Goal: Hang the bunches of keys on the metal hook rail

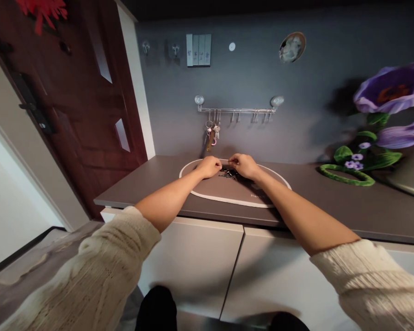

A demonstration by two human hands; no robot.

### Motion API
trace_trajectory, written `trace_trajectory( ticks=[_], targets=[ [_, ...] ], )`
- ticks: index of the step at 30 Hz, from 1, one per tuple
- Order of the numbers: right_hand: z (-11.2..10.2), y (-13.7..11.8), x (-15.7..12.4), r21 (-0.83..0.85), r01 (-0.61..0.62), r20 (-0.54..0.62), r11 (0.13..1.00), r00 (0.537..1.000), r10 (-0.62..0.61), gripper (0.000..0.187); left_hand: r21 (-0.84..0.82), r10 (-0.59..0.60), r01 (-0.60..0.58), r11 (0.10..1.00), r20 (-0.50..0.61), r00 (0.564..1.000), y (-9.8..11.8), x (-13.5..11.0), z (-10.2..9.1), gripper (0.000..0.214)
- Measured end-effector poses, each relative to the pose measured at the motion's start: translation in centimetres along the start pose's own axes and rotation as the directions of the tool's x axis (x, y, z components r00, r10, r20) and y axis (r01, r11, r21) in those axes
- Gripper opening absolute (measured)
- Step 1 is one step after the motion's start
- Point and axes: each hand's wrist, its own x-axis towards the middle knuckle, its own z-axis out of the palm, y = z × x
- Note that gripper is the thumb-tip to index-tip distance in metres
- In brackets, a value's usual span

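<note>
My left hand (209,166) and my right hand (243,165) rest close together on an oval grey mat (227,192) with a white rim, which lies on the cabinet top. Both have their fingers curled. Between them lies a small dark bunch of keys (228,173), which the fingertips of both hands touch or pinch. On the wall just behind hangs a chrome hook rail (238,109), and another bunch of keys (211,134) dangles from its left hooks.
The grey countertop (331,202) sits over white cabinet doors (196,262). A dark red door (72,101) stands at the left. Purple artificial flowers (386,119) with a green loop stand at the right. Switches (198,49) are mounted on the wall above the rail.
</note>
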Motion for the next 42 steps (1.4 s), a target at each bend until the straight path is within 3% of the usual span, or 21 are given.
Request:
trace_trajectory(
  ticks=[12,22,30,36,42],
  targets=[
    [0.2,-0.3,-0.1,0.014,-0.010,-0.032,1.000,0.999,0.011,0.019,-0.112,-0.093,0.077,0.991,-0.150,0.984,0.2,0.0,-1.0,0.020],
    [-0.2,-1.0,-0.2,0.117,0.068,-0.143,0.991,0.988,-0.051,0.018,-0.400,-0.093,-0.007,0.917,-0.231,0.969,0.4,0.3,-1.4,0.016],
    [-0.3,-1.4,-0.5,0.275,0.088,-0.209,0.957,0.977,-0.030,0.017,-0.713,-0.158,0.010,0.701,-0.141,0.977,0.7,0.2,-1.1,0.013],
    [0.0,-1.4,-0.4,0.442,0.081,-0.224,0.893,0.974,0.023,0.018,-0.767,-0.176,0.028,0.641,-0.112,0.978,0.8,0.3,-1.0,0.013],
    [0.4,-1.2,-0.2,0.660,0.046,-0.176,0.749,0.980,0.095,0.018,-0.768,-0.172,0.032,0.640,-0.102,0.980,1.2,0.1,-1.2,0.015]
  ],
)
